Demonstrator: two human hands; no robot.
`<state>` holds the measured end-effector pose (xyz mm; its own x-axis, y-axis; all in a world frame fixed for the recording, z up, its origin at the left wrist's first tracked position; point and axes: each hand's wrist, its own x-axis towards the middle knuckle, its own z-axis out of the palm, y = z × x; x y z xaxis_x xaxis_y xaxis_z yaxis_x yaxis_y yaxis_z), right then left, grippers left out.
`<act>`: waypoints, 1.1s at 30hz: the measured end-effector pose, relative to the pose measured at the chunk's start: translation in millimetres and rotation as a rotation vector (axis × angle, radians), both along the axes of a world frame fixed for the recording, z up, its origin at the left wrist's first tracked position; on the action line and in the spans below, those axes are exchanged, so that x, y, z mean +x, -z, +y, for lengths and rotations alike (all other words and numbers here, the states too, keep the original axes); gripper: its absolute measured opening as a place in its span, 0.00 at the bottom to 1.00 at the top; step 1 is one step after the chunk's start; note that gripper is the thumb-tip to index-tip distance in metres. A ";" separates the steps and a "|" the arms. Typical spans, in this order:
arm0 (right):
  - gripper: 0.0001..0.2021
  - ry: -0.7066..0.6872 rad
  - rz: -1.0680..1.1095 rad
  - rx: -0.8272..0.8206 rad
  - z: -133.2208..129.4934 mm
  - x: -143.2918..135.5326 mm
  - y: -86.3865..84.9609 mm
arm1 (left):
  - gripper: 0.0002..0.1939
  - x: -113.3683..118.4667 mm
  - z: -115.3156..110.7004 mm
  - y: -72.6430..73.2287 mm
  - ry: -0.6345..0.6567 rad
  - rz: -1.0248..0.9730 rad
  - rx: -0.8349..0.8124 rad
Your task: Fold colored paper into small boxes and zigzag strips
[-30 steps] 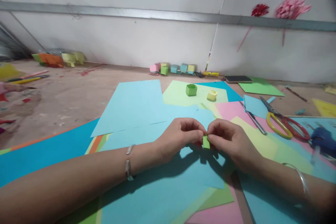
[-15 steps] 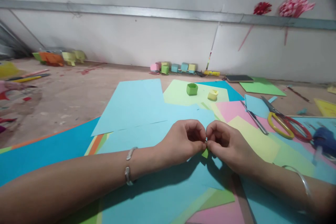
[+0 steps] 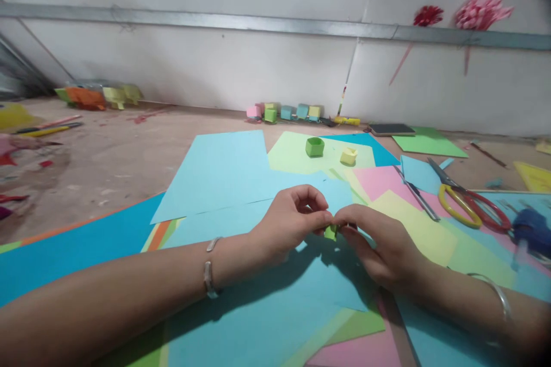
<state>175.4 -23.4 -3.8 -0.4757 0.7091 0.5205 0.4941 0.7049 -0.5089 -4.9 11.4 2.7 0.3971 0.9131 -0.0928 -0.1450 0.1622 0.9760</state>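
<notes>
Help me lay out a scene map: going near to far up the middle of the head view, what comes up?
Small folded green paper piece pinched by both hands → open green paper box → row of little coloured paper cubes along the white wall.

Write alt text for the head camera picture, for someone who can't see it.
Left hand and right hand together pinch a small green folded paper piece above overlapping coloured paper sheets; scissors lie to the right.
</notes>
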 end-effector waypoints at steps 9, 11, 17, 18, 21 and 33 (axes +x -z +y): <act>0.04 0.199 -0.075 0.025 2.5 -0.2 3.2 | 0.10 1.0 1.3 4.3 -0.030 -0.075 -0.078; 0.04 0.211 -0.042 -0.032 1.7 -0.5 0.7 | 0.12 1.1 0.3 4.3 -0.019 -0.101 -0.081; 0.05 0.246 0.073 -0.162 0.4 -4.2 -2.1 | 0.15 2.9 -1.3 6.1 0.002 -0.126 -0.091; 0.05 0.244 0.086 -0.193 0.4 -4.4 -1.8 | 0.15 3.1 -1.2 6.6 0.003 -0.122 -0.085; 0.06 0.229 0.151 -0.309 0.2 -4.5 -0.4 | 0.12 2.7 -1.0 7.5 0.009 -0.110 -0.031; 0.05 0.150 0.340 -0.639 2.0 -6.0 -4.3 | 0.16 0.0 -3.0 -1.0 0.063 -0.008 0.084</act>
<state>169.4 -21.4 0.5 -0.2358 0.9680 0.0857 0.3034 0.1571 -0.9398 -4.8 8.4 3.7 0.4547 0.8906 -0.0134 -0.1447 0.0887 0.9855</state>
